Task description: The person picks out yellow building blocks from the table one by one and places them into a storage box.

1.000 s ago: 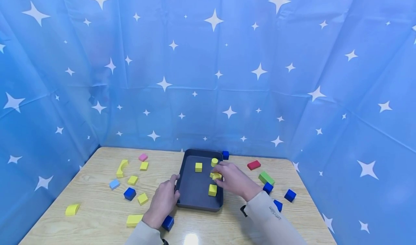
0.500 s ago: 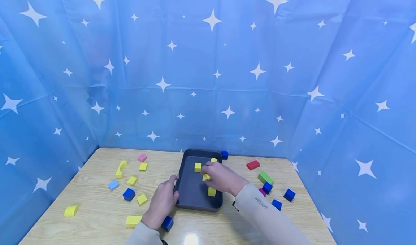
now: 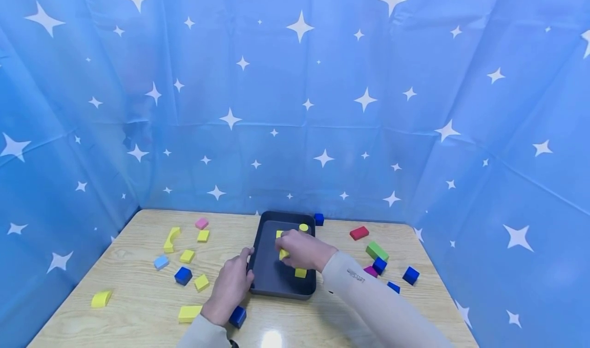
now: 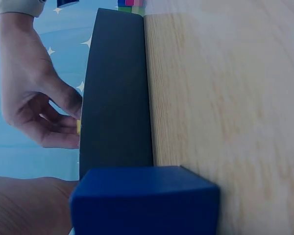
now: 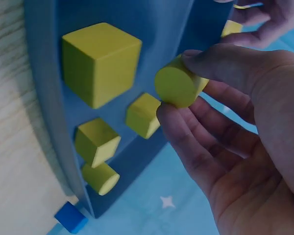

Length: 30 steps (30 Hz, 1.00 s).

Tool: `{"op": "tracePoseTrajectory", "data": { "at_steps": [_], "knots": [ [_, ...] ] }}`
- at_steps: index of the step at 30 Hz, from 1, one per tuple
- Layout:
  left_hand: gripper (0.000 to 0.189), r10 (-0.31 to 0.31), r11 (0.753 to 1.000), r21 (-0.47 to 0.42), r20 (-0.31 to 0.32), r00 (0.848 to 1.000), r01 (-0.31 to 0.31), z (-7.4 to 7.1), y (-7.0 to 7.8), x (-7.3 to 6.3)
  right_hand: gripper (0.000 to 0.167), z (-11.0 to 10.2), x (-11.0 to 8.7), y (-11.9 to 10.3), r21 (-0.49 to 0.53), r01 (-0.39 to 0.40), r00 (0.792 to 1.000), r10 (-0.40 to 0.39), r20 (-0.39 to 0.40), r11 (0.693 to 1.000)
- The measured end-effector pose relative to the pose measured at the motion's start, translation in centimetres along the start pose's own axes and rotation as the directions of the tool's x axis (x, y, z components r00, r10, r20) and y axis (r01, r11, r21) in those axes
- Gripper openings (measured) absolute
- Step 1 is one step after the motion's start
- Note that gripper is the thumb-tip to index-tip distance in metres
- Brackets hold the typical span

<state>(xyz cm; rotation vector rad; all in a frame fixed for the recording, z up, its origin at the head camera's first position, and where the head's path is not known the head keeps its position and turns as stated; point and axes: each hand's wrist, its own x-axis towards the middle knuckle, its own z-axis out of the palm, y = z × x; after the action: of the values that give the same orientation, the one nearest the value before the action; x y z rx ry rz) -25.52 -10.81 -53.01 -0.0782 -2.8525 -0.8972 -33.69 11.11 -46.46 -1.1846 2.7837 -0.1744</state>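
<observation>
My right hand (image 3: 304,250) is over the dark tray (image 3: 272,286), pinching a yellow cylinder (image 5: 174,87) between thumb and fingertips. Inside the tray, the right wrist view shows a large-looking yellow cube (image 5: 102,63), two smaller-looking yellow cubes (image 5: 98,141) and another yellow cylinder (image 5: 101,178) by the far corner. My left hand (image 3: 232,281) grips the tray's left rim, fingers at the edge. Low in the left wrist view, a blue block (image 4: 144,200) looms close to the tray's outer wall (image 4: 118,93).
Left of the tray lie several yellow blocks, among them an arch (image 3: 172,240), plus a light blue block (image 3: 161,262) and a pink one (image 3: 202,223). On the right are a red block (image 3: 359,233), a green block (image 3: 377,251) and several blue cubes. A starry curtain (image 3: 295,107) hangs behind.
My right hand has moved left across the tray with the yellow cylinder, away from the right wall. The left hand keeps its place on the rim.
</observation>
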Motion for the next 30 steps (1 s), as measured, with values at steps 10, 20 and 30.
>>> {"op": "tracePoseTrajectory", "data": {
  "at_steps": [10,20,30],
  "knots": [
    [0.055,0.000,1.000,-0.003,-0.005,1.000,0.000,0.2,-0.2,0.0,0.023,0.8,0.8,1.2,-0.024,0.024,0.999,-0.023,0.036,0.999],
    [0.056,-0.010,1.000,-0.007,0.004,1.000,0.010,0.3,-0.2,0.1,0.033,1.0,0.7,1.4,-0.003,-0.019,0.998,0.019,0.062,1.000],
    [0.056,-0.019,1.000,-0.004,0.001,1.000,0.019,0.3,-0.1,0.1,0.033,0.4,-0.2,1.9,0.032,0.003,1.000,-0.003,0.010,0.999]
  ]
}}
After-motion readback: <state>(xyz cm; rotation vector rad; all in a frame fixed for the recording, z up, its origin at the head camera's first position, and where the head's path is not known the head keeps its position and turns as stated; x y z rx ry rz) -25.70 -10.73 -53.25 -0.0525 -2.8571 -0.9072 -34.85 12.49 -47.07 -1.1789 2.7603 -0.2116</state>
